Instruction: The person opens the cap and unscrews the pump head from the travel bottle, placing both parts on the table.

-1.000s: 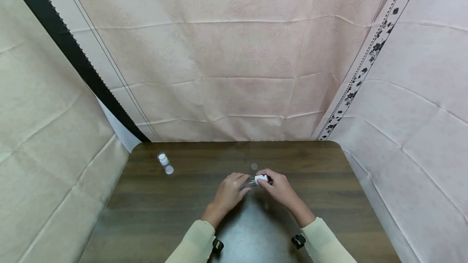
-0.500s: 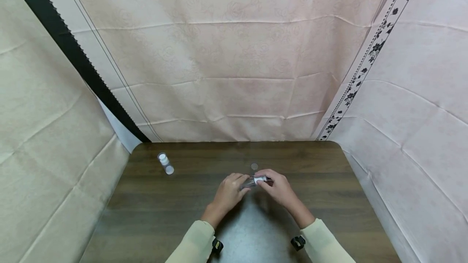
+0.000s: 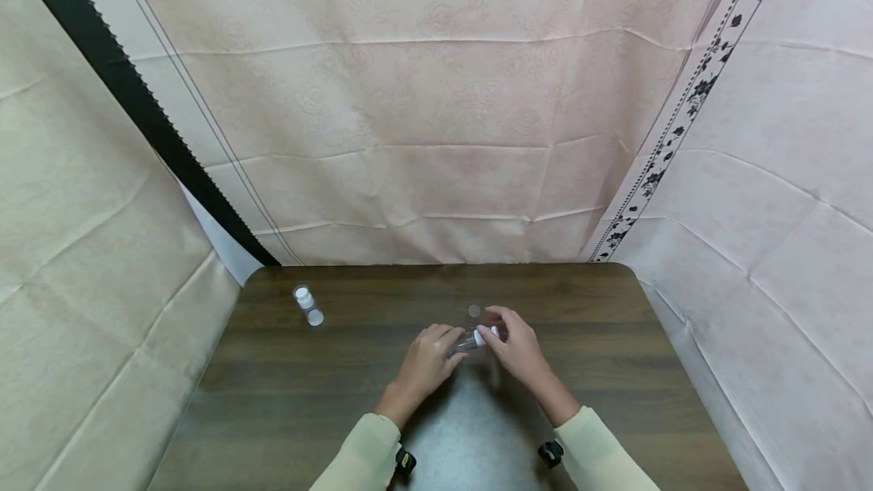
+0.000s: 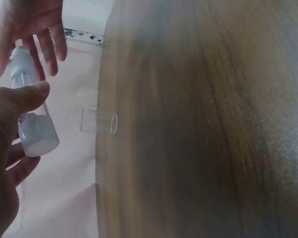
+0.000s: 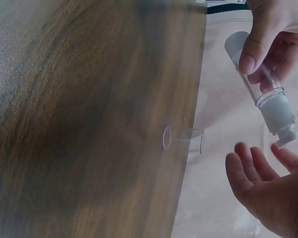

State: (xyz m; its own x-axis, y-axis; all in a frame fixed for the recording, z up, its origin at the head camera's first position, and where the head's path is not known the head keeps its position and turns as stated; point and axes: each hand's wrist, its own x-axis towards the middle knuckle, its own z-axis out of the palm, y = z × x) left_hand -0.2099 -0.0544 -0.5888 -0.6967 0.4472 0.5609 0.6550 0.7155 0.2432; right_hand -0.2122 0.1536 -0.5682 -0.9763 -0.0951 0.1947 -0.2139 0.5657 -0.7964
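My left hand (image 3: 424,361) grips a clear pump bottle (image 5: 262,85) around its see-through body, thumb on the near side. The bottle has a white base (image 4: 38,135) and a white pump head (image 5: 279,116), and is held tilted above the table. My right hand (image 3: 520,348) is spread around the pump end, its fingers (image 5: 248,171) loosely bent and apart from the nozzle. In the left wrist view the same right hand (image 4: 32,25) shows behind the pump head. A clear cylindrical cap (image 5: 185,140) stands on the table just beyond the hands.
A second small bottle (image 3: 309,305) with white ends stands at the back left of the wooden table (image 3: 286,385). Pale cloth (image 3: 436,112) hangs behind the table's far edge, with more cloth along both sides.
My right hand has let go of the bottle's pump end, and its fingers have spread and lifted slightly. The left hand keeps its grip on the bottle in nearly the same place.
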